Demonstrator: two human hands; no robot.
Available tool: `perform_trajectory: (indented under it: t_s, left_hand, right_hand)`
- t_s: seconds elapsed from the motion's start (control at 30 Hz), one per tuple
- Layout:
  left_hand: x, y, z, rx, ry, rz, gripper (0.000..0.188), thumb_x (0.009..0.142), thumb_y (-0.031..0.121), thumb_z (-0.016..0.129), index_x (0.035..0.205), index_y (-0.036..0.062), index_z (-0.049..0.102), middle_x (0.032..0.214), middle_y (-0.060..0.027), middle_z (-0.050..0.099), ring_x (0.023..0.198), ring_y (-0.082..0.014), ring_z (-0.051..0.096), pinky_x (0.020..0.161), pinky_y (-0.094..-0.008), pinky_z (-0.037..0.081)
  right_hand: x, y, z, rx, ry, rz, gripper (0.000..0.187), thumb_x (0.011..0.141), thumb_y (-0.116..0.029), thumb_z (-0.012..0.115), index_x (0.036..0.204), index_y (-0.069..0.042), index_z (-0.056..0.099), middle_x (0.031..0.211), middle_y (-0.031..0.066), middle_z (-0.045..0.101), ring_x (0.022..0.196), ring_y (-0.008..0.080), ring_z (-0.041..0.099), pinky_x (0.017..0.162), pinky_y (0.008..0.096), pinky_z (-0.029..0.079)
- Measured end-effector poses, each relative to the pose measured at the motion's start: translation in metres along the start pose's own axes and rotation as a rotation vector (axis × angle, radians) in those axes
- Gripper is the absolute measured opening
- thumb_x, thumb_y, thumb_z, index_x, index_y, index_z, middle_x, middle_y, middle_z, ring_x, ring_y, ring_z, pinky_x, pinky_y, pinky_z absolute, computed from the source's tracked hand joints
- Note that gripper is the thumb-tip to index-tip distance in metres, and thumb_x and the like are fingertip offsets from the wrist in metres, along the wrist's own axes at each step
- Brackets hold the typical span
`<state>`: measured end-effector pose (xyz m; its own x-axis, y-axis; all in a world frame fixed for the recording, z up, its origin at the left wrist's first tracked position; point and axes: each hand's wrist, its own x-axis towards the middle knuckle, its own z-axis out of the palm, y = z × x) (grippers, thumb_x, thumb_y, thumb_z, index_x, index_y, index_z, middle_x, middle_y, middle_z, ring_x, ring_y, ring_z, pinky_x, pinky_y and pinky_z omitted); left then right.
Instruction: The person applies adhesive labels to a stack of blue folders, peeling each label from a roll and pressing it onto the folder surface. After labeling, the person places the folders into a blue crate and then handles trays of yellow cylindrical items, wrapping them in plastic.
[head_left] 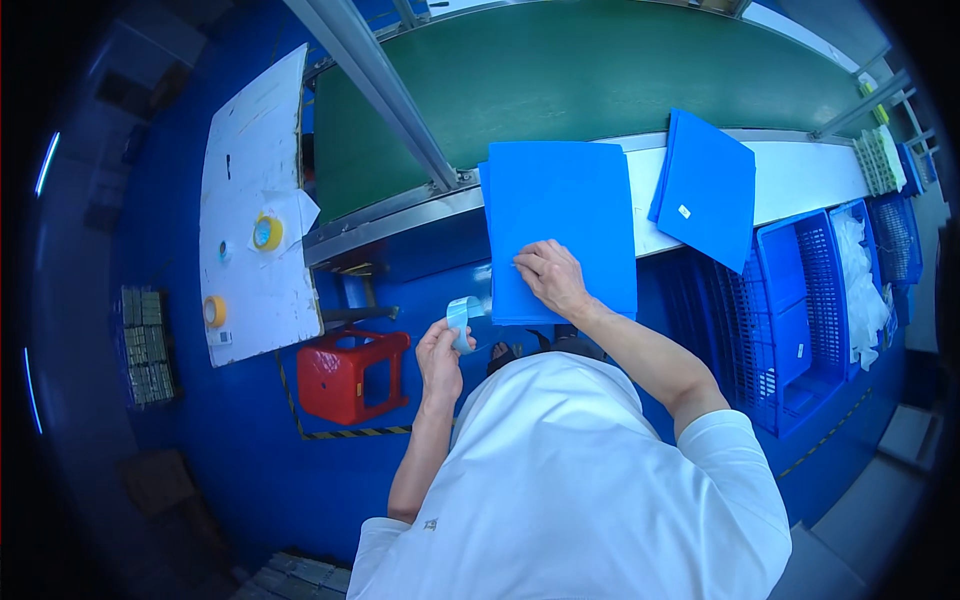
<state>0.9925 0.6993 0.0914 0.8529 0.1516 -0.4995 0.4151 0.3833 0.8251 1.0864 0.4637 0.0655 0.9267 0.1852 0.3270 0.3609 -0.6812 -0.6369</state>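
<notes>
My left hand point(440, 358) is closed round the edge of a pale bluish roll of label strip point(462, 318), held in the air left of a stack of blue plastic sheets point(562, 195). The stack lies over the edge of a white ledge, its near end overhanging toward me. My right hand point(554, 278) is over the lower part of the top sheet, fingers drawn together in a pinch. A tiny pale bit shows at its fingertips, too small to name. To the right, a second, skewed pile of blue sheets point(712, 185) bears a small white sticker point(684, 211).
Beyond the ledge runs a green conveyor belt point(600, 70) with a metal post point(375, 85). At left stand a white board table point(255, 150) with yellow tape rolls point(267, 233) and a red stool point(330, 385). Blue crates point(790, 330) stand at right.
</notes>
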Motion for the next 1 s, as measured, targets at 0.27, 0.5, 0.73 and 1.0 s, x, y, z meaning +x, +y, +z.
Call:
perform_trajectory:
  t_s: [0.27, 0.5, 0.73, 1.0]
  left_hand:
    - [0.009, 0.015, -0.023, -0.122, 0.172, 0.099, 0.025, 0.092, 0.005, 0.053, 0.114, -0.0046, 0.06, 0.089, -0.0113, 0.065, 0.074, -0.0192, 0.064, 0.069, -0.0326, 0.053]
    - [0.015, 0.009, -0.015, -0.094, 0.082, 0.062, 0.028, 0.093, 0.004, 0.051, 0.117, -0.0048, 0.059, 0.092, -0.0122, 0.065, 0.076, -0.0189, 0.064, 0.069, -0.0334, 0.054]
    - [0.019, 0.012, 0.012, -0.067, -0.012, 0.037, 0.03, 0.093, 0.003, 0.05, 0.121, -0.005, 0.058, 0.094, -0.013, 0.064, 0.078, -0.0192, 0.063, 0.07, -0.0336, 0.054]
    - [0.016, 0.012, 0.03, -0.011, -0.057, 0.096, 0.032, 0.094, 0.002, 0.05, 0.125, -0.0035, 0.059, 0.094, -0.012, 0.065, 0.076, -0.0175, 0.064, 0.071, -0.0316, 0.054]
  right_hand:
    - [-0.026, 0.012, 0.007, -0.163, -0.135, -0.219, 0.025, 0.085, -0.022, 0.073, 0.107, -0.01, 0.071, 0.119, 0.0082, 0.063, 0.118, 0.0286, 0.055, 0.099, 0.0446, 0.042]
    - [-0.036, 0.0, -0.025, -0.231, -0.528, -0.27, 0.07, 0.084, -0.041, 0.075, 0.139, -0.003, 0.052, 0.149, 0.0189, 0.043, 0.144, 0.0337, 0.033, 0.119, 0.0498, 0.025]
    - [-0.051, 0.0, -0.05, -0.275, -0.59, -0.327, 0.066, 0.083, -0.024, 0.072, 0.14, 0.0, 0.049, 0.151, 0.0224, 0.041, 0.146, 0.0351, 0.032, 0.121, 0.0498, 0.023]
    - [0.017, 0.022, -0.177, -0.299, 0.189, -0.337, 0.04, 0.076, 0.006, 0.061, 0.115, -0.002, 0.067, 0.119, 0.0158, 0.069, 0.112, 0.0307, 0.066, 0.097, 0.0413, 0.051]
